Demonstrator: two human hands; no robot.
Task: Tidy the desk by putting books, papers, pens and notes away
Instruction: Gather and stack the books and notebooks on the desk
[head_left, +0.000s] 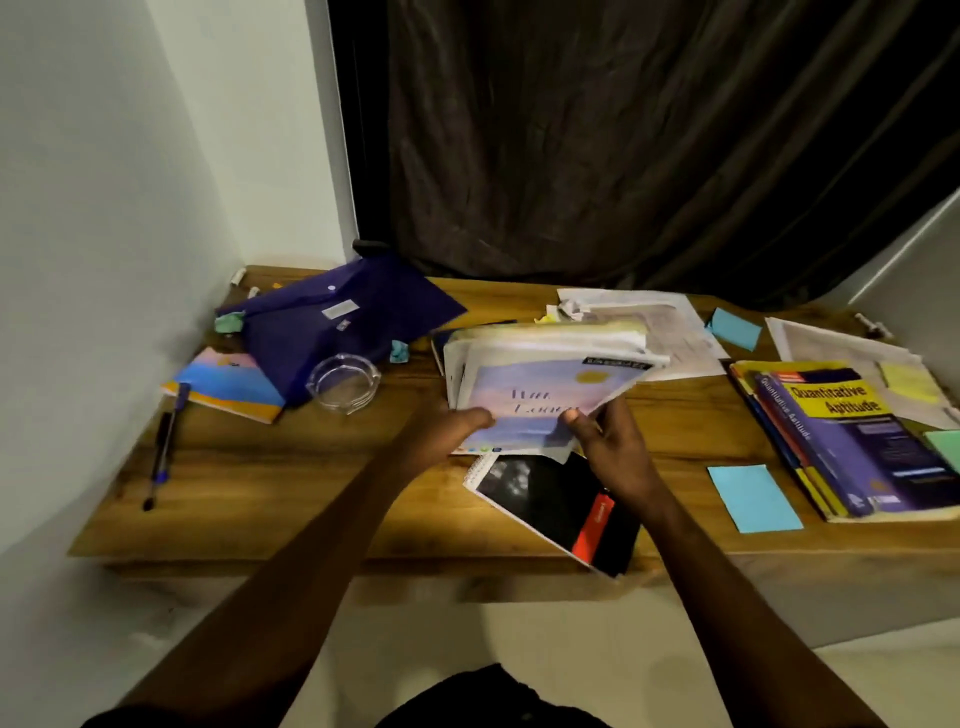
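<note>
Both the left hand (451, 432) and right hand (615, 453) grip a thick book stack (550, 340) — its top cover (540, 397) pastel lilac.

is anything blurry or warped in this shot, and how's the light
Head view: the stack of books gripped by the left hand and right hand is motion-blurred, and its cover title is smeared. The purple textbook has a title that reads clearly. The desk edge bows from the wide lens. The light is dim and the curtain is nearly black.
</note>
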